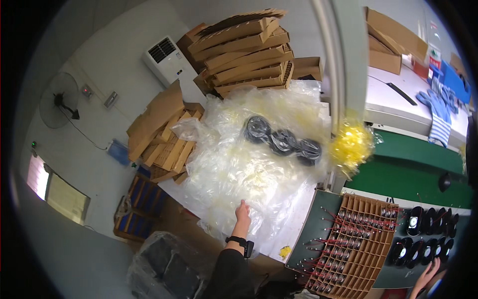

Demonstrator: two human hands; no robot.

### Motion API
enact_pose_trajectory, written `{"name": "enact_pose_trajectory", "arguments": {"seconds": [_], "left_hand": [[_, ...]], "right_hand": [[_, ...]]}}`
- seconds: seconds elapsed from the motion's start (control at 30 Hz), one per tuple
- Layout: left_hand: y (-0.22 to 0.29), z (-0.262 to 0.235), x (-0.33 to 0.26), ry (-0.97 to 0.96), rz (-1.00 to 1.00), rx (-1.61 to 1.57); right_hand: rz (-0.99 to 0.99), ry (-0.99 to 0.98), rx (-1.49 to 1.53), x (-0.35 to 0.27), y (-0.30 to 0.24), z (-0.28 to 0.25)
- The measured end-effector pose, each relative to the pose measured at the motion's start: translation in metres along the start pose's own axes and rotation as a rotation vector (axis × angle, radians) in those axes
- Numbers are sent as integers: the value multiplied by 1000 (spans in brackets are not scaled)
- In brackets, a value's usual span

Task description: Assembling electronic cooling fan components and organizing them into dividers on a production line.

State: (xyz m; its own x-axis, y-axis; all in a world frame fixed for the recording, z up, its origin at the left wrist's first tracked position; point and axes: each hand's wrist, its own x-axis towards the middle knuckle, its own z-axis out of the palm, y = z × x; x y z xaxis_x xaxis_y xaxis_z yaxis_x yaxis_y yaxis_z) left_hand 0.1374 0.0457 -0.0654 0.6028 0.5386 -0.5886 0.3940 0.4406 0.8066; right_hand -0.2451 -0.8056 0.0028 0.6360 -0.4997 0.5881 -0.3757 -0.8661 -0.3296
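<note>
My left hand, in a black sleeve with a dark watch on the wrist, reaches over the near part of a heap of clear plastic bags. Its fingers look curled together against the plastic; what they hold, if anything, I cannot make out. Farther off, three round black parts lie in a slanting row, wrapped in clear plastic on the heap. The bags spread across a white tabletop, whose bare surface shows at the near right. My right hand is out of view.
A cardboard divider tray holds small metal parts with red wires. Beside it stand black round parts, where another person's hand reaches in. Cardboard trays are stacked behind. A yellow bundle hangs by the post. Wrapped dark blocks sit lower left.
</note>
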Motion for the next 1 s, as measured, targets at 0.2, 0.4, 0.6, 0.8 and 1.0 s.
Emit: {"name": "enact_pose_trajectory", "arguments": {"seconds": [0.2,0.4,0.6,0.8,1.0], "left_hand": [[64,44,-91,-985,278,-572],[55,72,-37,-740,5,-36],[98,143,13,-845,420,53],[163,187,5,-845,850,900],[136,177,-2,-1387,-338,-71]], "right_hand": [[-8,-194,9,-14,-151,-32],[22,-348,141,-36,-209,-31],[-56,-374,124,-46,-274,-49],[22,-325,77,-87,-281,-76],[359,-364,102,-121,-289,-94]]}}
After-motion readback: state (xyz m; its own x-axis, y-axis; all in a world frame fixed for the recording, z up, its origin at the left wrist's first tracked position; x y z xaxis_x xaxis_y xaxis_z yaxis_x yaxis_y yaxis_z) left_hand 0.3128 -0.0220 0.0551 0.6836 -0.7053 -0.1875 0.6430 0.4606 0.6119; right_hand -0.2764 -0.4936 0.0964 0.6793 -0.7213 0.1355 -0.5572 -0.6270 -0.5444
